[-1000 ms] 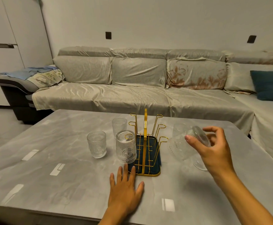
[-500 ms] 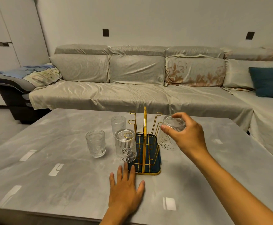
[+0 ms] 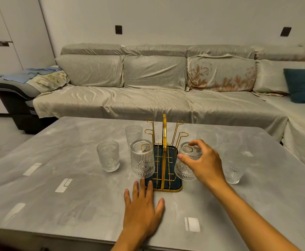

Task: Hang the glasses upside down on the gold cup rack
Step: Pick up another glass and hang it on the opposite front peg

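Gold rack (image 3: 164, 154) stands mid-desk on a dark tray base, tall centre handle, looped prongs both sides. Two glasses hang on it upside down: left hung glass (image 3: 142, 159) on the near left prong, loop visible through its base; right hung glass (image 3: 186, 163) on the near right prong, mouth down just above the tray edge. Right hand (image 3: 203, 163) is on that right hung glass, fingers (image 3: 195, 143) curled over its upturned base, thumb on the near side wall; grip partly closed around it, whether it presses tight cannot be told. Left hand (image 3: 141, 210) lies flat, palm down on the desk (image 3: 57, 205), fingers spread and holding nothing, tips just at the near edge of the tray. Four more glasses stand upright on the desk: one (image 3: 108, 156) left of the rack, one (image 3: 133, 134) behind-left near the far prongs, one (image 3: 206, 138) behind-right, one (image 3: 233, 167) right of the right hand. The other two right prongs and two left prongs are bare. Desk top grey marbled, pale light patches reflected. Behind it a long covered sofa (image 3: 148, 98), teal cushion (image 3: 304, 86) far right, blue cloth (image 3: 28, 74) on the left armrest.
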Motion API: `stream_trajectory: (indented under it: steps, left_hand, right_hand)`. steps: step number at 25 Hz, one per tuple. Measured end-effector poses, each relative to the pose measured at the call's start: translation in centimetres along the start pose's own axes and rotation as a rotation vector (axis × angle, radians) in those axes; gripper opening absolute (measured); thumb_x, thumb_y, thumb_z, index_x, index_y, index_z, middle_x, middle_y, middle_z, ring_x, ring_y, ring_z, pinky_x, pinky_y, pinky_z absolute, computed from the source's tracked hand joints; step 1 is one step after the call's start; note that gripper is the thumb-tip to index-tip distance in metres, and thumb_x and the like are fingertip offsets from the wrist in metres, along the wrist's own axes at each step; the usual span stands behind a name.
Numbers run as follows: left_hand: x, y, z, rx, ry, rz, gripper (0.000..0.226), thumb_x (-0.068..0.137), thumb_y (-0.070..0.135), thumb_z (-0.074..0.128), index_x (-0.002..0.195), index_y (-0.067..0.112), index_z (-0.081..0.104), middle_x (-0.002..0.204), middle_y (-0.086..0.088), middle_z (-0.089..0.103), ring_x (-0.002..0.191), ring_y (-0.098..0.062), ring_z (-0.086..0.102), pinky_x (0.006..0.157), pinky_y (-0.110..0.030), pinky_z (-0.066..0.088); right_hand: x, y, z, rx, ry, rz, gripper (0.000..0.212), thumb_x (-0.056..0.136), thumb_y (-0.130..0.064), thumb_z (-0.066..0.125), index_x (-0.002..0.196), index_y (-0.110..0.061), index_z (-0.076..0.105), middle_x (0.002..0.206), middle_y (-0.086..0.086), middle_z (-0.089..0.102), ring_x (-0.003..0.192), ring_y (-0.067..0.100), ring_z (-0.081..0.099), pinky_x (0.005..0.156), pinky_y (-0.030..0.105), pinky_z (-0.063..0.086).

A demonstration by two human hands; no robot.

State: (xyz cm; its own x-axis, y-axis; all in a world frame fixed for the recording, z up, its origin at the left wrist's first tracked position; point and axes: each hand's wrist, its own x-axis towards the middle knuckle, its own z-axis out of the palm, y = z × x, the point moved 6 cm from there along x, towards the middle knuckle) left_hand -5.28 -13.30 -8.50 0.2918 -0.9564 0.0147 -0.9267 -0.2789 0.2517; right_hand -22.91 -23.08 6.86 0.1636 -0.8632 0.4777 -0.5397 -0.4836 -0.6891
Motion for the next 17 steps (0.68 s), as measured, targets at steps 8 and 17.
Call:
stream_trajectory:
  steps: [8, 17]
  left_hand:
    - [-0.2, 0.0, -0.1, -0.022, 0.005, 0.001, 0.082, 0.082, 0.071, 0.002, 0.152, 0.029, -0.009, 0.16, -0.003, -0.019, 0.145, -0.021, -0.023, 0.114, -0.05, -0.02]
    - [-0.1, -0.1, -0.3, -0.034, 0.016, 0.018, 0.078, 0.086, 0.07, 0.006, 0.152, 0.032, -0.006, 0.16, -0.001, -0.018, 0.146, -0.02, -0.02, 0.114, -0.049, -0.019]
  right_hand:
    - [-0.4, 0.6, 0.3, 0.037, -0.011, 0.028, 0.041, 0.074, -0.043, 0.078, 0.105, -0.031, 0.053, 0.107, 0.0, 0.063, 0.096, 0.021, 0.06, 0.073, 0.038, 0.057]
    - [-5.7, 0.1, -1.5, 0.049, 0.257, -0.159, 0.027, 0.087, -0.036, 0.063, 0.109, -0.026, 0.051, 0.106, -0.008, 0.052, 0.094, 0.01, 0.051, 0.074, 0.027, 0.048]
